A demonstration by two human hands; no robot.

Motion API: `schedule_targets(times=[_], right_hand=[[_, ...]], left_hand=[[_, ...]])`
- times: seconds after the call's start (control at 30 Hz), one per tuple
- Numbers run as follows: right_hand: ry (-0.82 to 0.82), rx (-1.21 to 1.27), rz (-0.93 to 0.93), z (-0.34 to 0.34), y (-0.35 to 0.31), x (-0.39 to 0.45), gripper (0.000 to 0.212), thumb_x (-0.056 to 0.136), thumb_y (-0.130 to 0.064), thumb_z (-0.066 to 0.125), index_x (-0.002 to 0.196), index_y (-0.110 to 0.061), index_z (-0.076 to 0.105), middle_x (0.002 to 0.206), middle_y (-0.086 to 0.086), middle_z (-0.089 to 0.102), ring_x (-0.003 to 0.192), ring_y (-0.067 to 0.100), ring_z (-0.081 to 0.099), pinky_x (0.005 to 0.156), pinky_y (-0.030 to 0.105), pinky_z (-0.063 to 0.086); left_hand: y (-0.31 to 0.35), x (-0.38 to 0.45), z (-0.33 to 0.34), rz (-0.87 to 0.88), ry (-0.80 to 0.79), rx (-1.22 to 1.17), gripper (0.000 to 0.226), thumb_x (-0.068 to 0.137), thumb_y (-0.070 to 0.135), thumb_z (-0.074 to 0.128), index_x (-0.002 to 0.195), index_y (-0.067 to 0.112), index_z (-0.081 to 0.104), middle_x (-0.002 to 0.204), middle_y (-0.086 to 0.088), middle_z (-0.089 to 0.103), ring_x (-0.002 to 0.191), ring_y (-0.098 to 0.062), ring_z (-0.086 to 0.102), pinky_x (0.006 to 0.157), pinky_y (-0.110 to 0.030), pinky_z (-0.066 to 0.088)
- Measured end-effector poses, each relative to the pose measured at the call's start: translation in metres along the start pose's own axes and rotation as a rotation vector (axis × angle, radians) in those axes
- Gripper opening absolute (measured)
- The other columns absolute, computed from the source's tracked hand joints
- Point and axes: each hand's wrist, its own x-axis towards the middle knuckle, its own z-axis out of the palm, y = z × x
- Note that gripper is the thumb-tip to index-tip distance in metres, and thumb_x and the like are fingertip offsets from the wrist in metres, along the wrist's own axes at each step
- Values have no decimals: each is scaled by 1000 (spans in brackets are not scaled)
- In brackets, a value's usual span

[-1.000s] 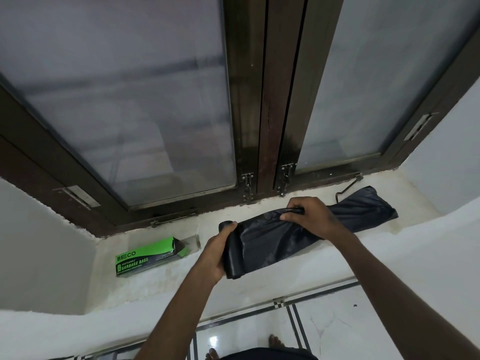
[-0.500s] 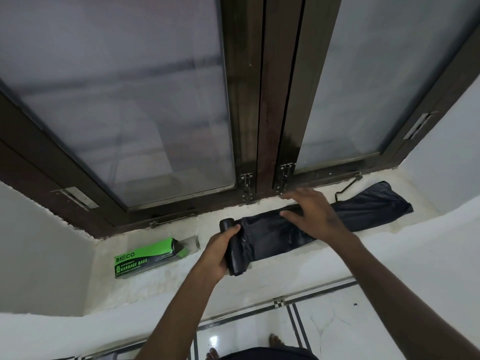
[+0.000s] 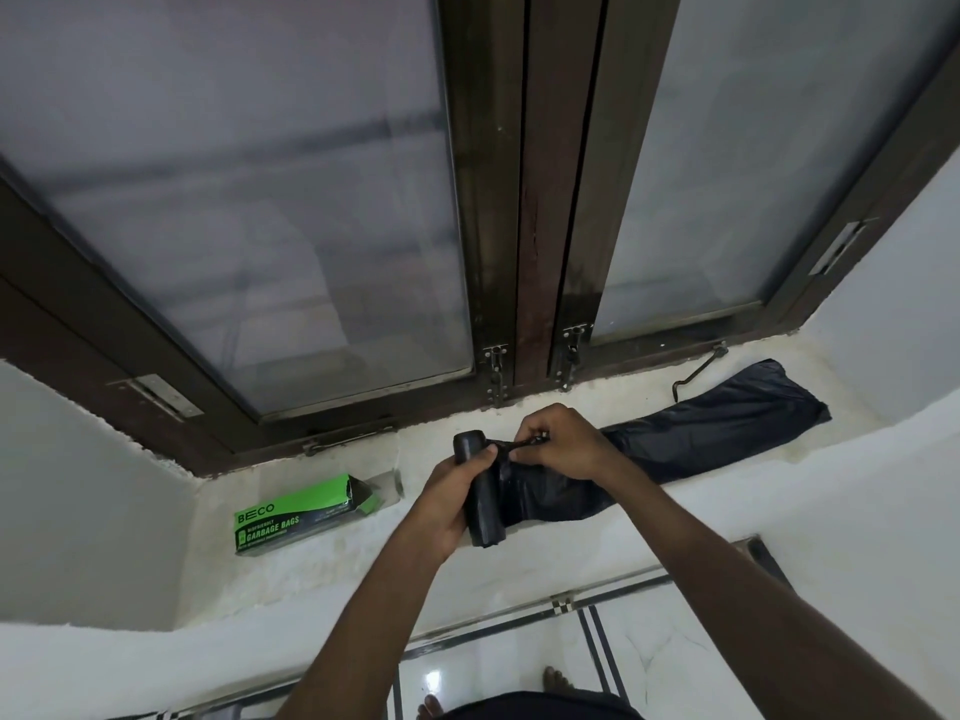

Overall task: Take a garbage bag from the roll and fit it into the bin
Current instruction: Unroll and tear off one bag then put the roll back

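Note:
A black roll of garbage bags (image 3: 482, 491) stands nearly upright above the white window sill (image 3: 332, 563), and my left hand (image 3: 457, 488) is wrapped around it. One black bag (image 3: 727, 428) is unrolled from it and lies stretched to the right along the sill. My right hand (image 3: 563, 441) pinches the top edge of that bag right beside the roll, where the plastic is bunched. No bin is in view.
A green garbage bag box (image 3: 298, 514) lies open on the sill to the left. A dark-framed window (image 3: 519, 210) with latches rises behind. A black metal window stay (image 3: 698, 368) rests near the bag's far end. Tiled floor and bare toes show below.
My right hand went from lying flat on the bag to pinching its edge close to the roll. My left hand turned the roll more upright and raised it slightly.

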Motion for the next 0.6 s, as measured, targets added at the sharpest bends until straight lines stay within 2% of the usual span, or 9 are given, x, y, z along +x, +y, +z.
schedule_targets(times=[0.2,0.27,0.37,0.47,0.6], right_hand=[[103,-133,97,8,0,3,6,73,-21,76,70,-25,75,74,-11,73,76,9,68,71,31,57],[139,-148,123,9,-1,2,10,74,-14,70,71,-22,76,75,-9,73,77,11,68,73,32,58],[179,-167,150,11,-4,1,16,75,-8,63,72,-17,76,75,-6,72,78,14,68,73,32,57],[211,-158,190,10,-6,2,17,75,-6,61,69,-14,74,73,-4,70,78,17,67,71,31,57],[259,-132,269,9,-2,5,13,73,-7,58,67,-1,68,74,15,71,73,27,67,63,32,54]], left_hand=[[-5,2,1,43,-26,28,35,92,23,67,120,3,63,117,-16,70,110,-30,65,99,-44,52],[-4,2,3,49,-35,32,36,92,22,67,121,1,62,119,-18,69,111,-32,65,96,-45,54],[-3,1,6,47,-46,17,36,92,19,67,122,1,61,118,-20,68,105,-33,65,80,-41,58],[-5,0,6,56,-58,-2,34,92,16,66,122,2,61,114,-17,69,100,-30,66,76,-38,57],[-5,3,2,91,-76,-45,34,91,12,65,124,4,61,120,-15,68,113,-29,62,97,-41,51]])
